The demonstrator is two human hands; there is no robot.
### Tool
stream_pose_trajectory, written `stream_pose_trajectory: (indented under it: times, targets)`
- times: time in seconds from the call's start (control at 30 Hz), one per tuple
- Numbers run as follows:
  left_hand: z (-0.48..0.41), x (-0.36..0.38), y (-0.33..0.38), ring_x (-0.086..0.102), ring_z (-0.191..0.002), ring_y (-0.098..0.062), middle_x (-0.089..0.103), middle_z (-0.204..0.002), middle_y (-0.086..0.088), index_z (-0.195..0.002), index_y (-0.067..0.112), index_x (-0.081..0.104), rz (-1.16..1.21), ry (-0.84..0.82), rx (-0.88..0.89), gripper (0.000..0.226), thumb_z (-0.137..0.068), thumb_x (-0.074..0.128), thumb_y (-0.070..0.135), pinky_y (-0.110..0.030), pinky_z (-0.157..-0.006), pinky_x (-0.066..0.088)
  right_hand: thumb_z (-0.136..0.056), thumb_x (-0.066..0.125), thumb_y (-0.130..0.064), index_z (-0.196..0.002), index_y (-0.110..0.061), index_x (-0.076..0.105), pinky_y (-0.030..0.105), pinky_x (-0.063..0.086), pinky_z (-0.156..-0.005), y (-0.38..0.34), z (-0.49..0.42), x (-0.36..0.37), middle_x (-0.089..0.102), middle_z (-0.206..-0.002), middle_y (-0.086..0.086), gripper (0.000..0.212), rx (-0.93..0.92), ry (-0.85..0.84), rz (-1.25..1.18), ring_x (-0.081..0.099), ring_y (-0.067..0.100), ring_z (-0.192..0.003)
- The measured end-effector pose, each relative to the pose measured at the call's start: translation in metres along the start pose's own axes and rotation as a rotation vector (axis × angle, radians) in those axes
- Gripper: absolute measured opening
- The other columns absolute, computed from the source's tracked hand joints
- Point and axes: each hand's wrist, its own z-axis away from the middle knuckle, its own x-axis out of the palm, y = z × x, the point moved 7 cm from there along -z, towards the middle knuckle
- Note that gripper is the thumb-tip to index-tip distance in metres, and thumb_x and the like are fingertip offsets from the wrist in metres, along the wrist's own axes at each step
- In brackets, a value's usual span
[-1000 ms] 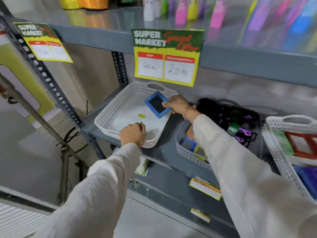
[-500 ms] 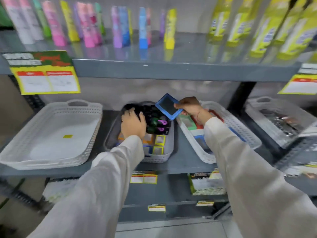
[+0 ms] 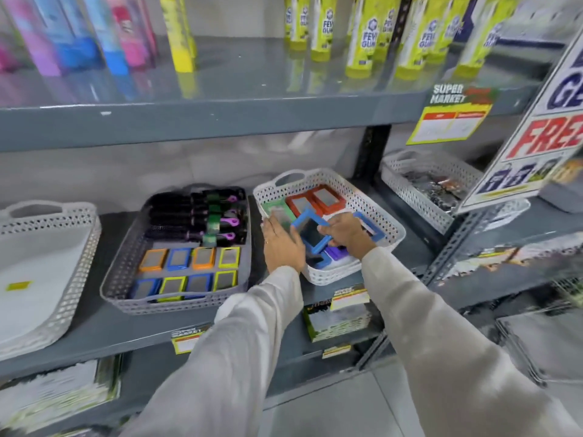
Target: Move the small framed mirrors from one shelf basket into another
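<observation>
My right hand [image 3: 345,233] grips a blue-framed mirror [image 3: 310,232] and holds it tilted just above the contents of a white perforated basket [image 3: 391,230] at the middle right of the shelf. That basket holds several framed mirrors in red, green, blue and purple. My left hand [image 3: 282,244] rests flat with fingers apart on the basket's left rim, touching the green mirror [image 3: 277,212]. Far left on the same shelf stands a wide white basket [image 3: 82,228] with only a small yellow tag inside.
Between the two white baskets sits a grey basket [image 3: 126,244] with black hairbrushes and rows of smaller coloured mirrors. Another basket [image 3: 410,190] stands to the right behind a shelf post. A sale sign [image 3: 542,115] hangs at the right. Bottles line the upper shelf.
My right hand carried the blue mirror from the left white basket rightwards across the shelf and down over the right white basket. My left hand followed onto that basket's rim. The view panned right.
</observation>
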Motion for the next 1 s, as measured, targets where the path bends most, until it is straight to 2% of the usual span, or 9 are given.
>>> stream_pose_trajectory:
  times: [0.2,0.33,0.4,0.47,0.57,0.6,0.8,0.9,1.0]
  targets:
    - [0.002,0.02,-0.011,0.016,-0.146,-0.027,0.013,-0.158,-0.016,-0.149,-0.001,0.01,-0.037,-0.107,-0.072,0.058,-0.099,0.033,0.017,-0.037,-0.116,0.023,-0.083,0.07,-0.013,-0.056,-0.013,0.035,0.047,0.056,-0.085,0.018,-0.002,0.024,0.042,-0.059,0.003,0.044,0.049,-0.019,0.033,0.056,0.026,-0.076]
    - [0.002,0.021,-0.013,0.029,-0.141,-0.031,0.021,-0.155,-0.016,-0.148,0.004,0.016,-0.016,-0.123,-0.097,0.058,-0.095,0.037,0.011,-0.042,-0.112,0.032,-0.081,0.072,-0.02,-0.053,-0.015,0.03,0.042,0.057,-0.08,0.017,-0.002,0.028,0.042,-0.062,0.006,0.051,-0.016,0.024,0.244,0.053,0.022,-0.075]
    - [0.0,0.02,-0.015,0.041,-0.132,-0.036,0.031,-0.15,-0.018,-0.145,0.005,0.023,0.007,-0.099,-0.098,0.056,-0.092,0.04,0.009,-0.046,-0.105,0.04,-0.082,0.07,-0.028,-0.054,-0.016,0.03,0.03,0.049,-0.07,0.012,0.002,0.028,0.049,-0.074,0.009,0.05,-0.055,0.042,0.416,0.049,0.022,-0.074]
    - [0.0,0.02,-0.015,0.045,-0.128,-0.037,0.034,-0.147,-0.018,-0.143,0.004,0.027,0.012,-0.096,-0.094,0.055,-0.09,0.041,0.007,-0.047,-0.103,0.042,-0.082,0.07,-0.031,-0.055,-0.014,0.037,0.028,0.041,-0.065,0.01,0.006,0.029,0.055,-0.082,0.011,0.045,-0.07,0.038,0.551,0.053,0.024,-0.076]
    - [0.0,0.02,-0.015,0.043,-0.13,-0.036,0.034,-0.147,-0.019,-0.143,0.002,0.028,0.016,-0.101,-0.084,0.054,-0.09,0.041,0.005,-0.046,-0.105,0.04,-0.082,0.07,-0.027,-0.083,-0.005,0.064,0.033,0.051,-0.072,0.003,0.011,0.031,0.069,-0.1,0.016,0.023,-0.104,0.042,0.661,0.066,0.03,-0.094]
    - [0.0,0.02,-0.014,0.043,-0.13,-0.037,0.034,-0.147,-0.019,-0.143,0.002,0.027,0.015,-0.102,-0.088,0.054,-0.091,0.041,0.005,-0.046,-0.105,0.04,-0.083,0.069,-0.025,-0.095,-0.002,0.066,0.034,0.053,-0.077,0.003,0.011,0.032,0.069,-0.105,0.017,0.026,-0.113,0.049,0.683,0.066,0.031,-0.099]
    - [-0.001,-0.002,0.011,0.031,-0.14,-0.03,0.024,-0.154,-0.018,-0.145,-0.001,0.025,-0.028,-0.097,0.065,0.051,-0.098,0.037,0.012,-0.037,-0.113,0.029,-0.092,0.057,-0.011,-0.113,0.001,0.061,0.037,0.054,-0.084,-0.005,0.017,0.024,0.065,-0.118,0.02,0.025,-0.132,0.168,0.724,0.063,0.034,-0.11]
    - [-0.013,-0.045,0.027,0.038,-0.134,-0.031,0.038,-0.146,-0.018,-0.139,0.0,0.037,-0.029,0.006,0.227,0.046,-0.097,0.04,0.015,-0.037,-0.109,0.033,-0.095,0.046,-0.013,-0.11,0.002,0.063,0.039,0.053,-0.083,-0.033,0.03,0.027,0.065,-0.114,0.023,0.027,-0.239,0.276,0.628,0.062,0.038,-0.108]
    - [-0.032,-0.098,0.018,0.045,-0.124,-0.035,0.048,-0.135,-0.02,-0.131,0.0,0.045,-0.143,0.12,0.249,0.04,-0.095,0.043,0.019,-0.04,-0.101,0.038,-0.093,0.047,-0.016,-0.106,0.0,0.066,0.04,0.052,-0.083,-0.072,0.045,0.047,0.067,-0.109,0.024,0.028,-0.373,0.291,0.527,0.063,0.038,-0.105]
